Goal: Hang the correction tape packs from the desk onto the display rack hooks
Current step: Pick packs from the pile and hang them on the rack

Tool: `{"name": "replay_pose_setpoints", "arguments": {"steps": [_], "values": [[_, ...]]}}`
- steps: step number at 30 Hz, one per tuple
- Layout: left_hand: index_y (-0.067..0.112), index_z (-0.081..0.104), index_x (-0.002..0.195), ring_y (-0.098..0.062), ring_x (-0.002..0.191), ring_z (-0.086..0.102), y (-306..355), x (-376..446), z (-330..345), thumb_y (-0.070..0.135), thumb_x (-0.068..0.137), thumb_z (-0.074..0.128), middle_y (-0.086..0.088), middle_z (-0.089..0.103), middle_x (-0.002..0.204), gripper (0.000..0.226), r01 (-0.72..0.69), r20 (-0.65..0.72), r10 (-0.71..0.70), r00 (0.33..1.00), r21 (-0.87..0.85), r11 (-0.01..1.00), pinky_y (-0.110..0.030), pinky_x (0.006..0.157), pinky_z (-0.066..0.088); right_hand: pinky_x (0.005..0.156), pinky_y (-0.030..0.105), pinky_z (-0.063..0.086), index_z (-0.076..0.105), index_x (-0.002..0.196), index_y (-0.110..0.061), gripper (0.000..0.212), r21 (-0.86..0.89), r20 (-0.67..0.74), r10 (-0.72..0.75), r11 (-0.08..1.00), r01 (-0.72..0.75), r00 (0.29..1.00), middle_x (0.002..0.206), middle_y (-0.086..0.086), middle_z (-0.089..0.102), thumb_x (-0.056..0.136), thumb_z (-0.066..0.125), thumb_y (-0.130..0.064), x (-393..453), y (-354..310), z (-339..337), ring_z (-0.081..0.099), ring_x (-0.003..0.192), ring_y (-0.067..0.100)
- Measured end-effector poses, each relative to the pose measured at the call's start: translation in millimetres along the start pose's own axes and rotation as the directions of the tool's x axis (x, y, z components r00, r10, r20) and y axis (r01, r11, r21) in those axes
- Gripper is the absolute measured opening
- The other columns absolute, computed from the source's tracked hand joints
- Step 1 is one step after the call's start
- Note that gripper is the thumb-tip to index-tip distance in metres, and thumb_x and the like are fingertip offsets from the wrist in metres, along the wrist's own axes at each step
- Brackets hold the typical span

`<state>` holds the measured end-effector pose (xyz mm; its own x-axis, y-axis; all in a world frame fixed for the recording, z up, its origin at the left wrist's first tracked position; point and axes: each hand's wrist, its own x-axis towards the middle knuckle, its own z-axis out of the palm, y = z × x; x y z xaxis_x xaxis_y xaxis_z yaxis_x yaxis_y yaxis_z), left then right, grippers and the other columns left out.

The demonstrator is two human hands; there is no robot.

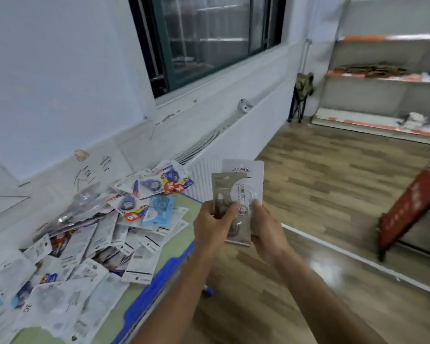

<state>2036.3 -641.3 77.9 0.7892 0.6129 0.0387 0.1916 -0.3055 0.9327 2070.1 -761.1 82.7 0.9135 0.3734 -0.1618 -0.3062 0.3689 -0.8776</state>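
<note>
Grey and white card is what I have in front of me: two correction tape packs held up side by side, past the edge of the desk and over the wooden floor. My left hand is curled round the lower part of the grey pack, thumb across its front. My right hand grips the white pack, fingers wrapped round its bottom, thumb on the clear bubble. The white pack stands a little higher and sits partly behind the grey one, so the two overlap in the middle. Both are upright, printed fronts facing me; the frame is blurred, so I cannot read most of the print.

To my left the rest of the packs lie in a loose heap on the desk, overlapping at all angles, mostly white cards with a few blue ones and some with red round stickers. The desk top is pale green with a blue edge strip. It stands against a white wall, with a radiator just beyond its far end and a dark window above.

Well apart, on the far right, are shelves with orange edging along their fronts. A red sloping stand is nearer on the right. I cannot make out any hooks.
</note>
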Motion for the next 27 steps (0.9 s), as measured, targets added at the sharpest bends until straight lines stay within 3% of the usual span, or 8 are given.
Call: {"name": "replay_pose_setpoints", "arguments": {"steps": [2,4,9,12,17,20,24,27], "values": [[0.027,0.055,0.08,0.014,0.061,0.055,21,-19,43,0.055,0.073,0.072,0.018,0.061,0.066,0.034,-0.024,0.064,0.025,0.998,-0.024,0.999,-0.001,0.053,0.037,0.082,0.039,0.055,0.06,0.12,-0.011,0.031,0.037,0.017,-0.056,0.998,0.055,0.998,0.113,0.014,0.068,0.1,0.043,-0.029,-16,-27,-43,0.065,0.104,0.033],[0.028,0.052,0.075,0.02,0.061,0.055,42,-37,85,0.048,0.077,0.072,0.022,0.063,0.061,0.029,-0.059,0.139,0.065,0.988,-0.052,0.997,0.0,0.052,0.037,0.089,0.046,0.053,0.058,0.123,-0.007,0.033,0.042,0.015,-0.123,0.992,0.122,0.992,0.119,0.018,0.065,0.097,0.05,-0.025,-33,-51,-85,0.063,0.108,0.035],[0.012,0.064,0.09,-0.011,0.076,0.067,88,-76,185,0.053,0.08,0.066,-0.001,0.07,0.081,0.043,-0.136,0.301,0.155,0.941,-0.082,0.987,-0.014,0.063,0.048,0.069,0.034,0.056,0.063,0.116,-0.013,0.024,-0.053,-0.167,-0.225,0.974,0.22,0.96,0.11,0.012,0.07,0.096,0.054,-0.023,-71,-101,-189,0.069,0.096,0.029],[0.006,0.061,0.095,-0.021,0.082,0.067,115,-96,241,0.048,0.079,0.071,-0.007,0.069,0.086,0.046,-0.134,0.352,0.179,0.919,-0.147,0.98,-0.035,0.075,0.052,0.078,0.037,0.056,0.067,0.109,-0.014,0.02,-0.07,-0.307,-0.305,0.952,0.298,0.901,0.111,0.011,0.07,0.097,0.052,-0.02,-90,-124,-243,0.067,0.1,0.028],[0.019,0.048,0.086,-0.011,0.07,0.06,150,-120,327,0.052,0.073,0.074,0.006,0.061,0.078,0.045,-0.123,0.428,0.185,0.885,-0.168,0.978,-0.026,0.059,0.042,0.087,0.045,0.054,0.066,0.108,-0.01,0.018,-0.09,-0.541,-0.352,0.927,0.364,0.764,0.107,0.013,0.071,0.094,0.055,-0.014,-111,-153,-324,0.066,0.098,0.029],[0.023,0.048,0.088,-0.004,0.072,0.06,169,-126,380,0.051,0.073,0.075,0.009,0.062,0.084,0.042,-0.046,0.525,0.157,0.836,-0.219,0.975,-0.02,0.057,0.039,0.082,0.043,0.055,0.069,0.102,-0.012,0.015,-0.122,-0.618,-0.371,0.916,0.382,0.693,0.103,0.013,0.072,0.093,0.056,-0.013,-112,-173,-367,0.068,0.093,0.028],[0.015,0.052,0.1,-0.014,0.085,0.065,202,-125,458,0.044,0.074,0.077,-0.002,0.067,0.098,0.046,0.145,0.661,0.103,0.743,-0.31,0.94,-0.029,0.071,0.051,0.061,0.033,0.054,0.068,0.101,-0.012,0.014,-0.19,-0.685,-0.399,0.905,0.38,0.61,0.097,0.009,0.074,0.093,0.057,-0.011,-104,-208,-422,0.07,0.079,0.021],[0.017,0.053,0.1,-0.016,0.088,0.066,233,-125,516,0.042,0.075,0.078,-0.003,0.067,0.1,0.044,0.259,0.738,0.08,0.67,-0.334,0.906,-0.03,0.073,0.052,0.063,0.027,0.055,0.067,0.105,-0.01,0.017,-0.25,-0.722,-0.423,0.898,0.363,0.548,0.098,0.008,0.074,0.092,0.056,-0.006,-98,-239,-463,0.07,0.081,0.019]]}}
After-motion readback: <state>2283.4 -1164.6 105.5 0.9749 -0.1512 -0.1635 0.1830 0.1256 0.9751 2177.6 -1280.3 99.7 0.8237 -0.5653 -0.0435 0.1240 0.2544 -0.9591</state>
